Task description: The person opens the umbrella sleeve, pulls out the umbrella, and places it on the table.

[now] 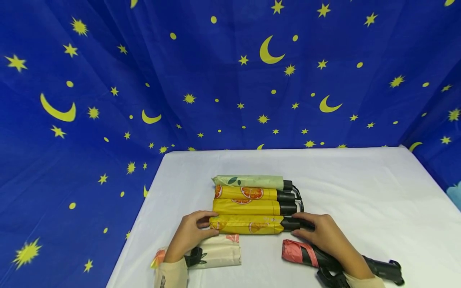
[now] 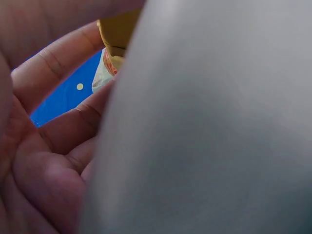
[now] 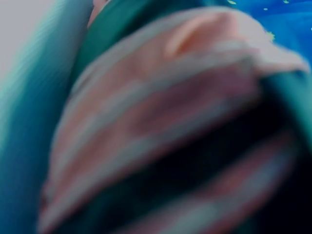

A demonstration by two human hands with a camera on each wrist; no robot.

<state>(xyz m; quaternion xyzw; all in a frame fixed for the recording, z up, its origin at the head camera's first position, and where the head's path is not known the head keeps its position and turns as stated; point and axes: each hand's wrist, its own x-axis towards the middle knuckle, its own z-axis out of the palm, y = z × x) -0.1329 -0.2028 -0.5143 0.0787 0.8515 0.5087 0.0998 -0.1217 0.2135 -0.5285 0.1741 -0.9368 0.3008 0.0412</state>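
In the head view a folded yellow umbrella (image 1: 237,225) with orange-slice prints lies crosswise on the white table. My left hand (image 1: 188,234) pinches its left end between thumb and fingers. At the other end, my right hand (image 1: 318,230) holds the black handle between thumb and fingers. Directly behind lie two more yellow umbrellas, a plain-looking one (image 1: 235,208) and one with orange slices (image 1: 230,193), then a pale green umbrella (image 1: 255,182). In the left wrist view, a pale blurred surface hides much of my left hand (image 2: 53,136).
A cream umbrella (image 1: 221,256) lies beneath my left wrist. Under my right forearm is a black and red umbrella (image 1: 297,252), its red stripes (image 3: 146,112) blurred in the right wrist view. Blue star-patterned cloth (image 1: 230,80) stands behind the white table (image 1: 360,184).
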